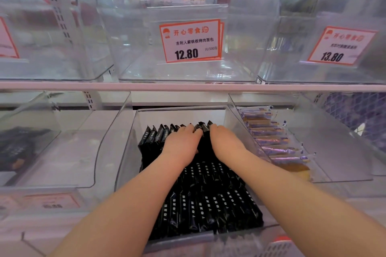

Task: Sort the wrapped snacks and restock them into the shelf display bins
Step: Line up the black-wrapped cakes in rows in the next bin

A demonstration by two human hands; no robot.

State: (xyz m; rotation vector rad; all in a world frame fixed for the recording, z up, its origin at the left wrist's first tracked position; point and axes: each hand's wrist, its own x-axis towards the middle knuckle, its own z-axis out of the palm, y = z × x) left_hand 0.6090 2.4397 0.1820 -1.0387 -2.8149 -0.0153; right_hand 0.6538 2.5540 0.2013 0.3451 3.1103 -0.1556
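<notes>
1. Hands in the middle clear bin (129, 152) on the lower shelf, both reaching in from below, forearms stretched over the front rows of black wrapped snacks (208, 204).
2. Left hand (180, 146) palm down on the back row of black packets (158, 137), fingers curled over the packet tops and pressed close together; whether any single packet is pinched, cannot tell.
3. Right hand (226, 143) palm down just beside the left, fingers bent over the upright packets at the back; fingertips hidden behind the knuckles, so the exact grip cannot be told.
4. Black packets filling the bin: standing upright in a row at the back, lying in overlapped rows with white lettering toward the front edge.
5. Neighbouring bin on the right (334, 152) holding purple-and-tan wrapped snacks (271, 137) stacked in a slanted row along its left wall.
6. Bin on the left (62, 152) with dark packets (18, 148) blurred at its far left side.
7. Upper shelf edge (188, 86) carrying three clear bins; centre bin (133, 37) bearing an orange-bordered price tag (191, 40) reading 12.80, right bin bearing a second tag (339, 47) reading 13.80.
8. Red basket corner (279, 246) at the bottom right edge, blurred.
</notes>
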